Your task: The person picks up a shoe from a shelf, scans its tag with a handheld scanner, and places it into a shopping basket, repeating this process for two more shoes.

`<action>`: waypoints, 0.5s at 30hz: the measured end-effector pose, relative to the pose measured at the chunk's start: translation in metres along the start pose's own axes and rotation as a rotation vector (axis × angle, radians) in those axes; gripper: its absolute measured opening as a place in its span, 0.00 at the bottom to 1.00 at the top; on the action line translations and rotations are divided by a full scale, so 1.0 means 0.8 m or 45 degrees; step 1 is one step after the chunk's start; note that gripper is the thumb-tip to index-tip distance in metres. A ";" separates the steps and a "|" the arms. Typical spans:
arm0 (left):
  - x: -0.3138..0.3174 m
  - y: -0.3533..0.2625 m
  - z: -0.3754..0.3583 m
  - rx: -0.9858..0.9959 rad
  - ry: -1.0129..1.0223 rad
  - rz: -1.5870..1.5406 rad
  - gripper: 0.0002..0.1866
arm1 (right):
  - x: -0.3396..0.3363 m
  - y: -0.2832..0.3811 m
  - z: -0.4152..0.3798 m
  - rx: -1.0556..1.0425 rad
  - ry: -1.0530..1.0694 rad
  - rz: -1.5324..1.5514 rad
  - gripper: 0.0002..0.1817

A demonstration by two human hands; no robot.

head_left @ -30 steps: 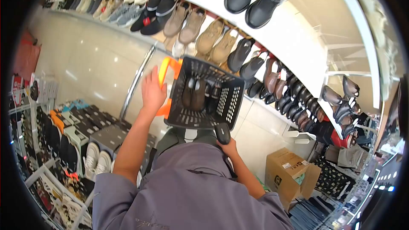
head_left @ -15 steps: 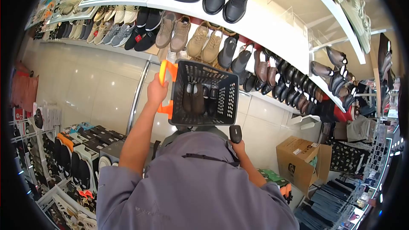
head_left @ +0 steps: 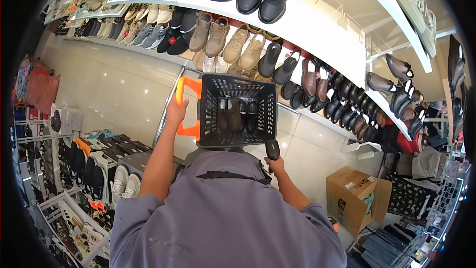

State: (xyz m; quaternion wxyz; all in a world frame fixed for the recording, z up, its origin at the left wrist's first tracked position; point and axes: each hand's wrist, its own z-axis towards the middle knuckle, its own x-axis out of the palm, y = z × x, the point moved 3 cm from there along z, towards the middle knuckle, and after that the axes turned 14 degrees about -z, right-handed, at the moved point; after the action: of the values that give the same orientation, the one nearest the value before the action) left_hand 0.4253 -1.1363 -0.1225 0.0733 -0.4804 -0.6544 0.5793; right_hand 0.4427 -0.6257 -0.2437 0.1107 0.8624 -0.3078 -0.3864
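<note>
A black perforated basket (head_left: 208,139) with an orange handle (head_left: 190,131) is in front of my body. Brown shoes (head_left: 230,118) and black shoes (head_left: 251,119) lie inside it. My left hand (head_left: 176,110) is closed round the orange handle at the basket's left side. Just off the basket's lower right corner, my right hand (head_left: 274,164) grips a small black handheld device (head_left: 272,150), which points upward and away from me.
Ahead, a white shelf (head_left: 317,25) bears shoes, with more rows of shoes (head_left: 255,52) beneath. An open cardboard box (head_left: 347,193) stands on the floor at right. Racks with shoe boxes (head_left: 124,144) are at left; folded jeans (head_left: 386,248) lie lower right.
The view has shifted slightly. My left hand and the orange handle have moved a little left and down. The black device in my right hand has moved slightly up and left.
</note>
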 end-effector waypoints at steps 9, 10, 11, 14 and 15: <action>-0.016 0.051 0.025 0.175 0.039 -0.106 0.14 | 0.011 -0.005 -0.002 0.151 -0.010 0.345 0.11; -0.024 0.017 0.010 0.051 0.072 -0.203 0.12 | 0.013 0.002 -0.005 0.154 -0.023 0.363 0.11; -0.031 0.006 0.010 0.060 0.073 -0.207 0.12 | 0.015 0.010 -0.008 0.149 -0.030 0.368 0.11; -0.047 0.003 0.031 -0.041 0.163 -0.322 0.09 | 0.035 0.034 -0.015 0.168 -0.085 0.374 0.10; -0.055 0.006 0.042 -0.035 0.173 -0.324 0.09 | 0.046 0.044 -0.021 0.170 -0.095 0.379 0.10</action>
State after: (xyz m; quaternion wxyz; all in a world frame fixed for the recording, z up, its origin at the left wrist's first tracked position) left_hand 0.4296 -1.1913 -0.1171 0.1838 -0.4327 -0.7114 0.5224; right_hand 0.4588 -0.6767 -0.2393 0.0974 0.7977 -0.4611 -0.3762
